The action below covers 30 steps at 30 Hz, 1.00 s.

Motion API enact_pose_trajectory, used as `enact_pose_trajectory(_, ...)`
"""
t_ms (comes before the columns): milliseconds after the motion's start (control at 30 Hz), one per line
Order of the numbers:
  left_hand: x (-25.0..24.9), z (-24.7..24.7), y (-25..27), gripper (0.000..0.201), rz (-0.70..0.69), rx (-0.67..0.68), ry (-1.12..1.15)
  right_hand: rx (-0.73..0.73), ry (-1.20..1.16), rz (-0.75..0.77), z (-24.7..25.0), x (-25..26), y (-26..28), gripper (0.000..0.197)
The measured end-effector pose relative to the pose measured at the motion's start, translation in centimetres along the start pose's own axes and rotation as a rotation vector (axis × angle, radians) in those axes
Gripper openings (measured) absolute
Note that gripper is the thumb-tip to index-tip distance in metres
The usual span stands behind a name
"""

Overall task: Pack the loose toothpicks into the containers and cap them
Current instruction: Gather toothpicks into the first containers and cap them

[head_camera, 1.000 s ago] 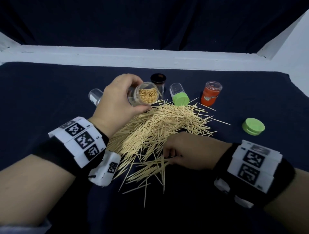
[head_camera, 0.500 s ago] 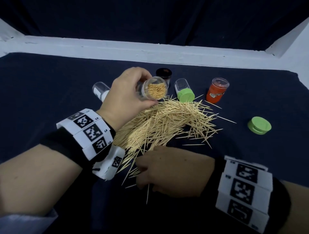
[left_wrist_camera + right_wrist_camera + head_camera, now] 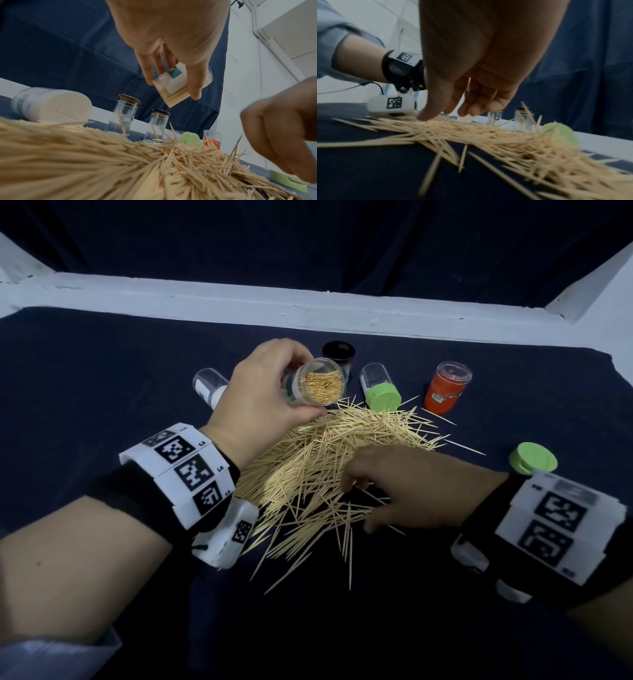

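Your left hand (image 3: 263, 395) grips a clear container (image 3: 317, 386) packed with toothpicks, tilted with its open mouth toward you, held above the far edge of the loose toothpick pile (image 3: 329, 460) on the dark cloth (image 3: 102, 378). Your right hand (image 3: 407, 487) rests over the pile's near side, fingers (image 3: 429, 112) relaxed and spread — thumb tip touching the sticks, holding nothing. A green cap (image 3: 532, 457) lies apart at the right.

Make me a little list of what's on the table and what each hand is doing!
Left hand: holds a clear container packed with toothpicks, tipped over the pile
Right hand: fingers spread, reaching into the toothpick pile
Loose green cap: lying right of the pile
Orange container: standing behind the pile
Table cloth: dark blue
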<state>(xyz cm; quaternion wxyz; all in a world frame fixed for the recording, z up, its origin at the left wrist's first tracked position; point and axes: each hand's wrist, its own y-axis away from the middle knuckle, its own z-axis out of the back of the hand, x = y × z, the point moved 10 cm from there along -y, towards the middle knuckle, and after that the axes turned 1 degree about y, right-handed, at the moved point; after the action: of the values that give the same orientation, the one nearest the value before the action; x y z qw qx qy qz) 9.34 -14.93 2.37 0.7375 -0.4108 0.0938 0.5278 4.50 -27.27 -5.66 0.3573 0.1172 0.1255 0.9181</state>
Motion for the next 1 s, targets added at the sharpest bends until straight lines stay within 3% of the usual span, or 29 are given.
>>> enact_pose_trajectory(133, -0.2, -0.1, 0.0, 0.053, -0.005, 0.001, 0.008, 0.093, 0.065, -0.021, -2.1, -0.7, 1.0, 0.061)
enact_pose_trajectory(367, -0.4, -0.6, 0.0, 0.052, -0.011, 0.013, 0.005, 0.043, 0.106, 0.046, -2.2, 1.8, -1.3, 0.031)
enact_pose_trajectory(533, -0.2, -0.3, -0.1, 0.054, 0.000, 0.010, 0.000, -0.079, 0.128, 0.053, 0.1, 2.2, -1.7, 0.033)
enact_pose_trajectory(800, 0.0, -0.2, -0.1, 0.054, 0.009, 0.003, 0.006, 0.037, 0.119, 0.389, -1.6, 9.9, -0.9, 0.030)
enact_pose_trajectory(1000, 0.4, 0.0, -0.1, 0.054, 0.017, -0.004, 0.008, 0.036, 0.222, 0.392, -2.4, 9.9, -1.7, 0.020)
